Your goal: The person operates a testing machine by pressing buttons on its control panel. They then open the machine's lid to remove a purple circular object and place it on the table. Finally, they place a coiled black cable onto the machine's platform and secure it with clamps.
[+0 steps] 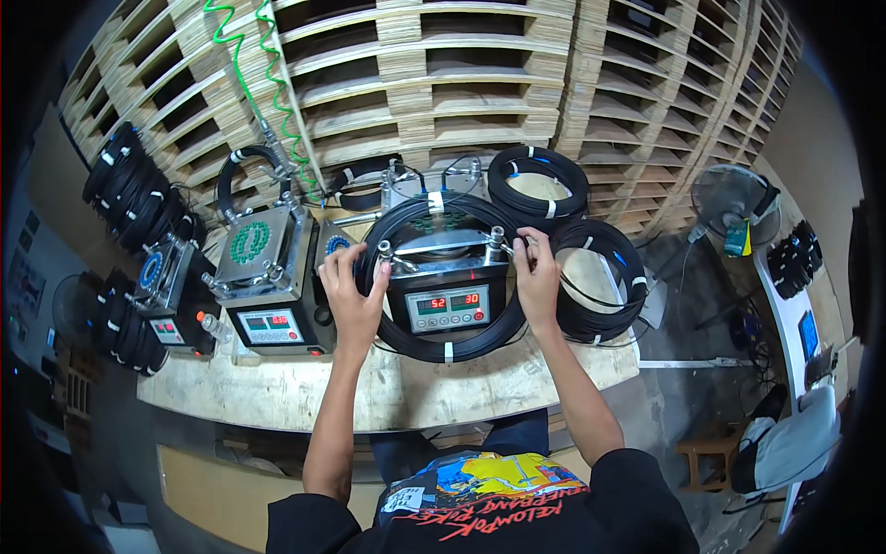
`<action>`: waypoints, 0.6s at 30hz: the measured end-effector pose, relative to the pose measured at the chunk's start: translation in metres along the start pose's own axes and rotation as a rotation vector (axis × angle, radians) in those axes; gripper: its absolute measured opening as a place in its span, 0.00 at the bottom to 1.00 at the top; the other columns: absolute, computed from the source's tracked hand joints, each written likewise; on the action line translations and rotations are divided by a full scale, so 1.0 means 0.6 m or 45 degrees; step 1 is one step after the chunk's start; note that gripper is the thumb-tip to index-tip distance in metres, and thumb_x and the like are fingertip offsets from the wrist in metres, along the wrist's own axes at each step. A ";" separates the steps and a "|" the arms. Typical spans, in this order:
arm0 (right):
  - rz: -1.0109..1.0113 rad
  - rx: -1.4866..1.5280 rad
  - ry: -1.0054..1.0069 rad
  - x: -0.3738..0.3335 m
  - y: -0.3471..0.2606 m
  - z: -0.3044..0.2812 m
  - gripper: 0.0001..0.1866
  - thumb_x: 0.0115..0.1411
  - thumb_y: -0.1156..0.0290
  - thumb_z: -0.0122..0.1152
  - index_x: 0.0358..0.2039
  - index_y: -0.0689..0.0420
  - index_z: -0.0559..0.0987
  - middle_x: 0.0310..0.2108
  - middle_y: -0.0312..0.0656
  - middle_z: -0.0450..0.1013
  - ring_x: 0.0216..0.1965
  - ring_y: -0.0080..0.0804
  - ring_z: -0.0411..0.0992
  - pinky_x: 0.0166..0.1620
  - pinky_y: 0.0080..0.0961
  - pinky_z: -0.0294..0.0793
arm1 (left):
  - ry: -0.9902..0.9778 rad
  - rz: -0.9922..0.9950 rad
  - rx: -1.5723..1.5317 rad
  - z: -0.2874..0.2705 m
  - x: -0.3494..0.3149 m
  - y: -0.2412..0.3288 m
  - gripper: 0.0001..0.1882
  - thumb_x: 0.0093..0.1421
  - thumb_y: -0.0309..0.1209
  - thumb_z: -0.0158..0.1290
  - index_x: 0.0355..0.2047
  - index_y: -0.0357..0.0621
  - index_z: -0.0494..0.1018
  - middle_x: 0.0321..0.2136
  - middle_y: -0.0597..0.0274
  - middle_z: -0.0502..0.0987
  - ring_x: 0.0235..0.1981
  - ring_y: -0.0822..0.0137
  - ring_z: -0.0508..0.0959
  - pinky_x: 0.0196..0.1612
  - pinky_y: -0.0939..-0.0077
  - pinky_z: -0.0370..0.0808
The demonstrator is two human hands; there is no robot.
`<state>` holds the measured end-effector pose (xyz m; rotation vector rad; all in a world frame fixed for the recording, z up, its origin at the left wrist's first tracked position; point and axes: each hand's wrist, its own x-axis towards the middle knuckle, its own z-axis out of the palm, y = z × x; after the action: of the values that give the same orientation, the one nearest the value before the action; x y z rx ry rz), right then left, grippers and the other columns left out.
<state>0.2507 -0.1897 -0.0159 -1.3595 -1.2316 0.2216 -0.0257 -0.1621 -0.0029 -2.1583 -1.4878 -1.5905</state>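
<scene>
A large black cable coil [449, 352], bound with white ties, stands around the front of a black test machine [406, 277] with a lit red display [448, 302]. On the machine's top are two silver clamp fittings. My left hand [355, 300] is at the coil's left side, its fingers apart and its thumb by the left clamp fitting [385, 251]. By the right clamp fitting [496, 242] is my right hand [537, 282], fingers spread and bent, thumb near the fitting's lever. Whether either thumb presses its lever, I cannot tell.
Two similar machines, a larger one [268, 309] and a smaller one [171, 300], stand to the left on the wooden table [277, 392]. More black coils [538, 180] lie on the right. Stacked pallets [425, 74] rise behind; a fan [734, 203] stands right.
</scene>
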 end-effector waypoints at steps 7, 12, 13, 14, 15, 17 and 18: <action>-0.232 -0.004 0.074 -0.021 -0.008 -0.007 0.21 0.59 0.76 0.65 0.52 0.58 0.73 0.38 0.40 0.71 0.39 0.34 0.66 0.48 0.29 0.67 | -0.282 -0.196 -0.317 0.037 -0.004 -0.017 0.42 0.58 0.41 0.65 0.67 0.40 0.59 0.59 0.43 0.69 0.61 0.48 0.70 0.64 0.60 0.65; 0.098 0.148 -0.065 -0.027 0.001 0.007 0.18 0.57 0.78 0.66 0.49 0.58 0.75 0.26 0.37 0.67 0.27 0.33 0.65 0.42 0.31 0.68 | -0.220 -0.179 -0.229 0.043 -0.005 -0.015 0.42 0.57 0.44 0.65 0.67 0.39 0.60 0.58 0.43 0.70 0.58 0.47 0.73 0.61 0.59 0.69; 0.159 0.278 -0.077 -0.034 0.002 0.016 0.17 0.57 0.77 0.66 0.47 0.58 0.75 0.23 0.36 0.66 0.24 0.32 0.64 0.40 0.32 0.68 | -0.225 -0.168 -0.215 0.043 -0.007 -0.014 0.43 0.57 0.44 0.65 0.67 0.39 0.60 0.58 0.43 0.70 0.57 0.47 0.74 0.60 0.58 0.69; -0.069 -0.072 -0.061 -0.041 -0.004 0.020 0.14 0.58 0.76 0.65 0.45 0.58 0.76 0.17 0.36 0.62 0.18 0.32 0.61 0.33 0.34 0.66 | -0.222 -0.160 -0.195 0.043 -0.008 -0.015 0.43 0.57 0.45 0.65 0.67 0.39 0.60 0.57 0.43 0.71 0.57 0.47 0.74 0.60 0.58 0.70; -0.227 -0.113 -0.048 -0.044 -0.007 0.034 0.15 0.59 0.76 0.65 0.46 0.57 0.76 0.15 0.36 0.60 0.19 0.34 0.62 0.29 0.36 0.64 | -0.196 -0.150 -0.199 0.045 -0.009 -0.017 0.43 0.56 0.46 0.65 0.66 0.41 0.61 0.56 0.44 0.71 0.56 0.46 0.74 0.58 0.57 0.70; -0.205 -0.101 -0.140 -0.047 -0.028 0.054 0.17 0.58 0.75 0.66 0.48 0.58 0.76 0.17 0.38 0.65 0.21 0.37 0.67 0.31 0.38 0.68 | -0.141 -0.127 -0.209 0.052 -0.010 -0.021 0.44 0.54 0.50 0.66 0.66 0.44 0.62 0.54 0.45 0.72 0.54 0.44 0.74 0.56 0.55 0.71; -0.329 -0.138 -0.161 -0.048 -0.051 0.060 0.19 0.58 0.73 0.67 0.50 0.57 0.76 0.19 0.40 0.70 0.25 0.38 0.72 0.34 0.38 0.71 | -0.139 -0.126 -0.189 0.051 -0.010 -0.020 0.44 0.54 0.51 0.66 0.66 0.44 0.63 0.54 0.46 0.72 0.54 0.44 0.74 0.55 0.55 0.72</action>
<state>0.1962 -0.1981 -0.0155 -1.2777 -1.5295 0.0597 -0.0129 -0.1427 -0.0271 -2.3197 -1.5770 -1.6906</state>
